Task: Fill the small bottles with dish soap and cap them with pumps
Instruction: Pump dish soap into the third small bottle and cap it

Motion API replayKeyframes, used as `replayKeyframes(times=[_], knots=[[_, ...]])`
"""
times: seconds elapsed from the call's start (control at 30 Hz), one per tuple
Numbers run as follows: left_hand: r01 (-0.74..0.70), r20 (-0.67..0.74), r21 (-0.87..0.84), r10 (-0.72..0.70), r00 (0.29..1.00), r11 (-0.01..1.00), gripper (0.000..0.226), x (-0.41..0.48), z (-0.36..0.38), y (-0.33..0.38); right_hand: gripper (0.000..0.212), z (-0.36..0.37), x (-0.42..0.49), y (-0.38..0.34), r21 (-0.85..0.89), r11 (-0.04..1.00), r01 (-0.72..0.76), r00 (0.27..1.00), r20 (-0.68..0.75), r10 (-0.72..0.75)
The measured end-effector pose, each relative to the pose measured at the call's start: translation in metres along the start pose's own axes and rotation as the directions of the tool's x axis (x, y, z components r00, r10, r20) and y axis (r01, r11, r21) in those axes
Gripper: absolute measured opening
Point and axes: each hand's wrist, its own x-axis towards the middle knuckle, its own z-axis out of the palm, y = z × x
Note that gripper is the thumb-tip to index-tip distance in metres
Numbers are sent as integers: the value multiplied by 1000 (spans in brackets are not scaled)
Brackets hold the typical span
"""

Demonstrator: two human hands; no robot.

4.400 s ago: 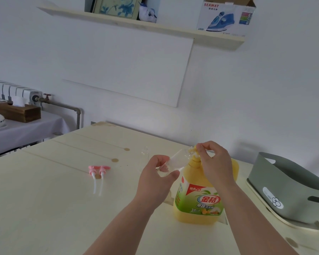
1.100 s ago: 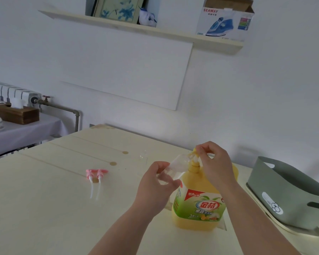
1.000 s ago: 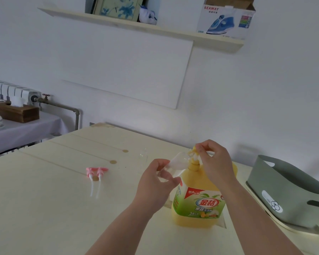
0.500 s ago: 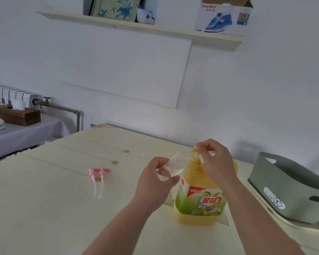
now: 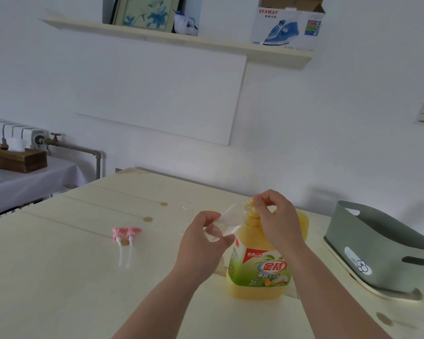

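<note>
both my forearms reached up from the bottom edge over the table [image 5: 59, 277]. my left hand [image 5: 201, 245] was raised just beside the soap jug [image 5: 262, 265], its fingers and thumb curled round the lower end of a small clear bottle [image 5: 227, 222]. i held that bottle tilted, with its mouth up and to the right against the spout of the yellow pump [image 5: 251, 207] on the jug. some bubbly liquid lay in the bottle's lower end, by my fingertips. my right hand [image 5: 277, 221] sat over the top of the jug, wrist arched, thumb and forefinger pinched on the head of the yellow pump and the other fingers bent down beside the neck. the jug stood upright on the table, label towards me. two pink pumps [image 5: 126, 234] lay side by side on the table well to the left, tubes pointing towards me, clear of both hands. a grey basket [image 5: 377, 245] stood to the right, apart from the jug.
</note>
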Motion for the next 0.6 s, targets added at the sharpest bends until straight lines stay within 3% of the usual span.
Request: replayKeyframes(times=[0.17,0.33,0.6], knots=[[17,28,-55,-15,999,998,33,1,-3,2,14,-6,6,-4,8,1000,14,1000,3,-14],[123,100,-217,-103,990,968,26,8,-5,-3,15,-5,7,1,-9,1000,14,1000,16,-13],[141,99,-284,-118,988,948,24,14,-10,-13,19,2,4,1,-60,997,54,998,-27,-56]])
